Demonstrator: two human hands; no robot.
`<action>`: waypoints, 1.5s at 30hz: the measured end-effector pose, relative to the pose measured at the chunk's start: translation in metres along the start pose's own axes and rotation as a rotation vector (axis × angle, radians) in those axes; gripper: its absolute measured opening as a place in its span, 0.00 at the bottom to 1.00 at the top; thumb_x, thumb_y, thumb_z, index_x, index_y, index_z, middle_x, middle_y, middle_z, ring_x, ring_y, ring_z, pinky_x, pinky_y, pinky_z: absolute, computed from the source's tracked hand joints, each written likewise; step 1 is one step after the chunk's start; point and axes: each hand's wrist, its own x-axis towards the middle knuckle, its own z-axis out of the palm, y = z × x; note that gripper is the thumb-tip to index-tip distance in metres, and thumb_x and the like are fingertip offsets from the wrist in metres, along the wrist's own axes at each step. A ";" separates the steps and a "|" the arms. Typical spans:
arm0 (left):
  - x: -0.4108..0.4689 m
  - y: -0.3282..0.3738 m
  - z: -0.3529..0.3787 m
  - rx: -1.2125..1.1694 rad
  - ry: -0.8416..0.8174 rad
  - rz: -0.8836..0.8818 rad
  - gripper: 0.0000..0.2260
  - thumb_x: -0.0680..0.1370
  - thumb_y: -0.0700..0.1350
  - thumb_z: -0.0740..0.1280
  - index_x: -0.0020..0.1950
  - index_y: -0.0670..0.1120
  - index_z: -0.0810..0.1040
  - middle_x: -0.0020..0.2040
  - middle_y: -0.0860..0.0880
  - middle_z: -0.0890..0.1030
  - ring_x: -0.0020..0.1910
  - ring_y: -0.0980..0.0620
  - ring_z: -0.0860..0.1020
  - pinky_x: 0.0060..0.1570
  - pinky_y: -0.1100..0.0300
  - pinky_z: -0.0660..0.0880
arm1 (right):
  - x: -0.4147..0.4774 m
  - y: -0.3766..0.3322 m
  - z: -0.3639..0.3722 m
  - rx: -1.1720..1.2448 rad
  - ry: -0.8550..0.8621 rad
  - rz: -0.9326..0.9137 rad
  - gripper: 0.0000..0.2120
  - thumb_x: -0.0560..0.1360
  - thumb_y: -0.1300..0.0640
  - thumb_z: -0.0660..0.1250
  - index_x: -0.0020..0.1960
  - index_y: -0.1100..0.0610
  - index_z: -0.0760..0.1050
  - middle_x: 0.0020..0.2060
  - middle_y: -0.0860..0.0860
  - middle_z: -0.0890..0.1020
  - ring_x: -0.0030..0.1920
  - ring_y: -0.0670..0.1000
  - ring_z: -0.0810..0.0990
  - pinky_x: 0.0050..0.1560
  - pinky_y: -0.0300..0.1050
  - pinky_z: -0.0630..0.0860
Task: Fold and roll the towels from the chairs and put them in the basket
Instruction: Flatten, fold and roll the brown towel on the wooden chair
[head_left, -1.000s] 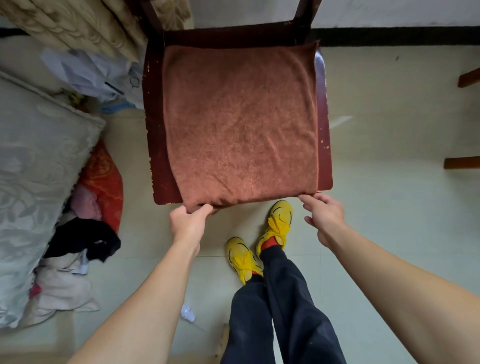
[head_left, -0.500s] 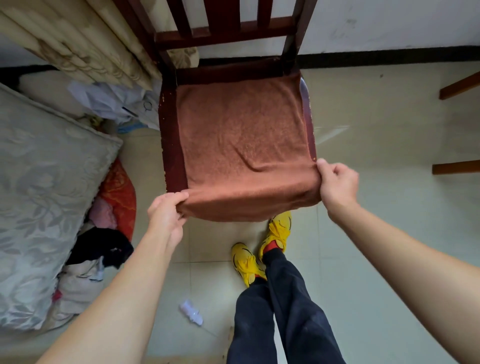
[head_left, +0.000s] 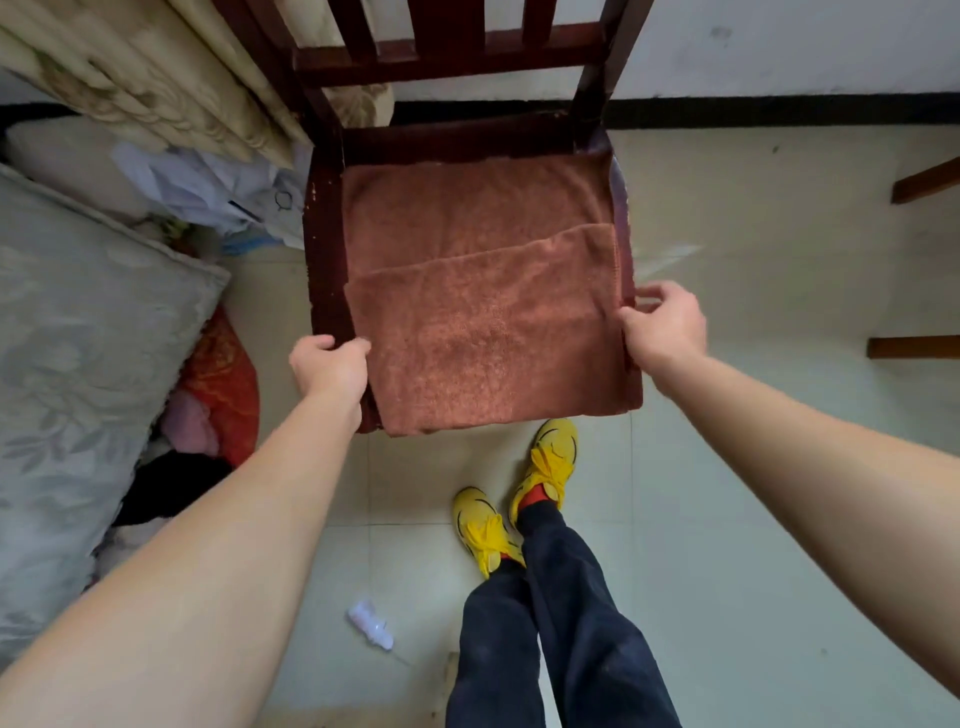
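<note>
- One rust-brown towel (head_left: 483, 332) lay on the seat of one dark red wooden chair (head_left: 323, 249); its near part was folded over on top, the folded edge running slantwise across the seat, and its front hung slightly over the seat's front edge.
- Two hands were on it; the left hand (head_left: 330, 364) had fingers and thumb curled, pinching the towel's left edge; the right hand (head_left: 665, 325) pinched the right edge between thumb and fingers.
- Two yellow shoes (head_left: 480, 525) stood on the floor just before the chair, below dark trousers.
- One small clear bottle (head_left: 370, 626) lay on the floor near the shoes.
- Two wooden bars (head_left: 914, 347) of other furniture showed at the right edge.
- The floor (head_left: 753, 260) was pale tile; a white wall (head_left: 779, 41) with a dark skirting stood behind the chair; on the left were a patterned curtain (head_left: 130, 67), a grey flowered mattress (head_left: 78, 312) and a heap of clothes (head_left: 208, 395) beside it.
</note>
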 end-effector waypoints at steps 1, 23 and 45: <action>-0.004 -0.015 -0.002 0.051 0.015 -0.038 0.20 0.71 0.41 0.73 0.62 0.43 0.75 0.59 0.46 0.77 0.53 0.47 0.76 0.52 0.61 0.70 | -0.008 0.016 0.002 -0.055 -0.002 0.033 0.12 0.69 0.54 0.70 0.52 0.51 0.77 0.49 0.51 0.83 0.52 0.55 0.81 0.55 0.49 0.77; 0.015 0.048 0.011 -0.241 -0.127 0.036 0.10 0.71 0.45 0.74 0.44 0.49 0.73 0.48 0.47 0.80 0.42 0.52 0.76 0.44 0.60 0.73 | 0.035 -0.038 -0.006 0.208 0.011 -0.027 0.03 0.71 0.54 0.64 0.39 0.52 0.75 0.41 0.52 0.82 0.43 0.55 0.81 0.45 0.52 0.80; -0.050 -0.071 -0.041 -0.186 -0.131 -0.311 0.10 0.78 0.46 0.67 0.57 0.44 0.73 0.51 0.45 0.79 0.35 0.48 0.82 0.25 0.63 0.76 | -0.081 0.058 -0.024 0.367 -0.127 0.220 0.09 0.74 0.62 0.66 0.37 0.57 0.69 0.36 0.56 0.83 0.34 0.51 0.81 0.31 0.41 0.71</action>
